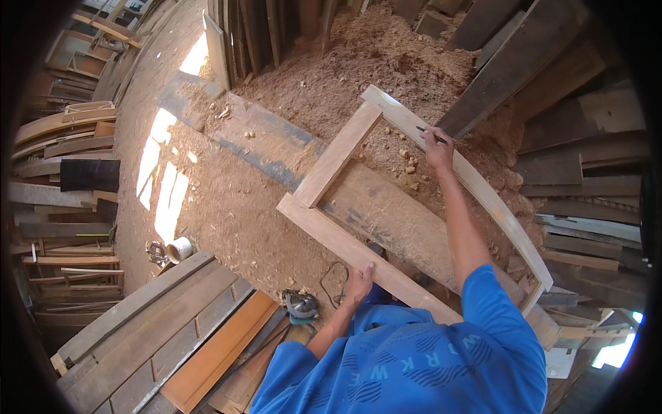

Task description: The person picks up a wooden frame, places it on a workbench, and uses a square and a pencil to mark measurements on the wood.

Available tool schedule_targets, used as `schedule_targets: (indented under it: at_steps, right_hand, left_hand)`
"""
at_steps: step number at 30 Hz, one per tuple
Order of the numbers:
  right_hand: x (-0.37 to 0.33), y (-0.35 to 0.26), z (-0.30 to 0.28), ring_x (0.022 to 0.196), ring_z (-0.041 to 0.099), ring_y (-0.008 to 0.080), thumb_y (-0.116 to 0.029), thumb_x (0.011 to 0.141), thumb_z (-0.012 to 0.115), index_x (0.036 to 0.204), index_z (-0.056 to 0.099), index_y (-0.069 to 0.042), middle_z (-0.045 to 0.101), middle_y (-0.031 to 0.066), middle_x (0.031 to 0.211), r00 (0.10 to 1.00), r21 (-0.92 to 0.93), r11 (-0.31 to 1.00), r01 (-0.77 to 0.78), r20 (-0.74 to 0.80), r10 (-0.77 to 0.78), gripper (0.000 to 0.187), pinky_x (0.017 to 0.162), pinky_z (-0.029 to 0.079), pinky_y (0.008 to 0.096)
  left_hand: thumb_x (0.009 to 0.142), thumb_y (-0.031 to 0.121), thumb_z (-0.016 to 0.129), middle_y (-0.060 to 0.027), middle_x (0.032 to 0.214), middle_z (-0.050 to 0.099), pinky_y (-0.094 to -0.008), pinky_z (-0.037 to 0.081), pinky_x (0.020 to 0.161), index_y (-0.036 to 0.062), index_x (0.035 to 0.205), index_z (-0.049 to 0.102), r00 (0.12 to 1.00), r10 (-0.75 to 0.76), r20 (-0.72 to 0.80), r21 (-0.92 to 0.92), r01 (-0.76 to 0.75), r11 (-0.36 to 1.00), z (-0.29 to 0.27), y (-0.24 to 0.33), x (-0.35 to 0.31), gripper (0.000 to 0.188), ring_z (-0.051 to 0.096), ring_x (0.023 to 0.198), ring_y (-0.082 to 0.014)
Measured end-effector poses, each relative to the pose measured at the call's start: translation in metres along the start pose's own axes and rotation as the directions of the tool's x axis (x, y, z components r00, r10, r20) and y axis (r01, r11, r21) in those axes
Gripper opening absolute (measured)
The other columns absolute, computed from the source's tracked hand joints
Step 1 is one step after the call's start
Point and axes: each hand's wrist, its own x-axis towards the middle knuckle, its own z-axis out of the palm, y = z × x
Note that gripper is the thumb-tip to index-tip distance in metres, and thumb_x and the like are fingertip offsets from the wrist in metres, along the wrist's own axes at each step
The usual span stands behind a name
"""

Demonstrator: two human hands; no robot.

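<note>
A pale wooden frame (338, 162) with mitre-like corner joints stretches across in front of me, its long rails running from upper left to lower right. My left hand (358, 281) grips the near rail, thumb on top and the other fingers mostly hidden at its edge. Over at the far rail, my right hand (438, 146) pinches a dark pen (421, 129), its tip pointing left just above the wood. The frame's lower right part is partly hidden behind my right arm and blue shirt.
Beneath the frame lies a long dusty plank (269, 141). Sawdust (386, 52) is heaped beyond it. A corded power tool (301, 305) sits left of my left arm, near stacked boards (158, 331). A white cup-like container (181, 250) stands farther left. Lumber (586, 165) leans along the right.
</note>
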Motion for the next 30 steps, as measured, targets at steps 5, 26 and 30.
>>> schedule_targets:
  at_steps: [5,26,30]
  right_hand:
    - [0.008,0.004,0.011,0.083,0.065,0.0145,-0.017,0.086,0.062,0.097,0.069,0.0,0.07,0.0069,0.086,0.998,-0.063,0.997,-0.048,0.027,0.049,0.021,0.079,0.049,0.0278]
    - [-0.123,-0.045,-0.08,0.09,0.063,0.0163,-0.019,0.094,0.056,0.105,0.064,-0.001,0.07,0.009,0.091,0.961,-0.126,0.964,-0.235,0.119,0.25,0.023,0.086,0.046,0.0278]
    - [-0.154,-0.013,-0.103,0.088,0.063,0.0155,-0.017,0.092,0.057,0.105,0.065,-0.001,0.07,0.0089,0.089,0.953,-0.144,0.957,-0.251,0.137,0.27,0.022,0.086,0.047,0.0275]
  left_hand:
    - [0.097,0.026,0.055,-0.0182,0.119,0.059,-0.0363,0.043,0.097,-0.0062,0.126,0.043,1.0,0.015,-0.013,0.003,-0.015,1.0,0.001,0.008,-0.002,0.046,0.056,0.112,-0.0261]
    - [0.097,0.031,0.054,-0.0161,0.108,0.066,-0.0376,0.047,0.089,-0.0053,0.117,0.054,0.995,-0.087,0.049,0.128,0.08,0.988,-0.005,0.043,-0.009,0.041,0.061,0.103,-0.0252]
    - [0.097,0.031,0.054,-0.0162,0.107,0.066,-0.0369,0.047,0.088,-0.0072,0.117,0.052,1.0,0.017,-0.011,0.059,-0.016,0.998,0.005,0.054,-0.012,0.043,0.061,0.102,-0.0238]
